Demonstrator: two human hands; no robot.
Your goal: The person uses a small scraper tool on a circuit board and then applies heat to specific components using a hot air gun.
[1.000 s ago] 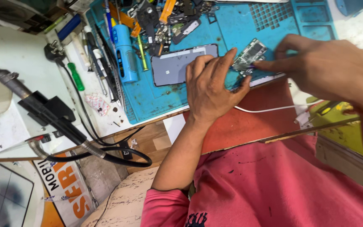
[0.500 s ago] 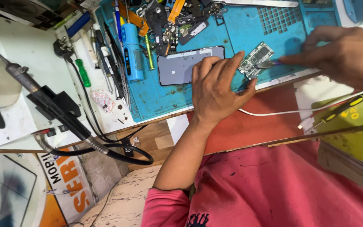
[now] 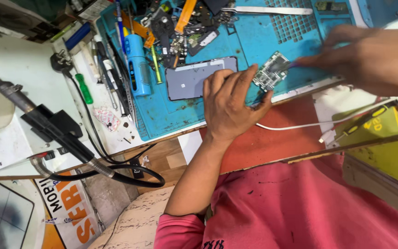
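My left hand [image 3: 230, 102] rests palm down on the blue work mat [image 3: 171, 115], its fingertips against a small green circuit board [image 3: 271, 71] and beside a grey phone body [image 3: 187, 79]. My right hand [image 3: 369, 57] comes in from the right, blurred, pinching a thin tool whose tip touches the circuit board. The tool itself is mostly hidden by my fingers.
Screwdrivers, tweezers, a blue pen-shaped tool [image 3: 137, 64] and loose phone parts crowd the mat's far and left side. A hot-air handle [image 3: 47, 122] with a black hose lies on the white bench at left. A white cable [image 3: 295, 125] crosses the red surface.
The view has drifted so the mat sits lower and further right. My right hand has shifted right along the board's edge; my left hand stays pressed by the board.
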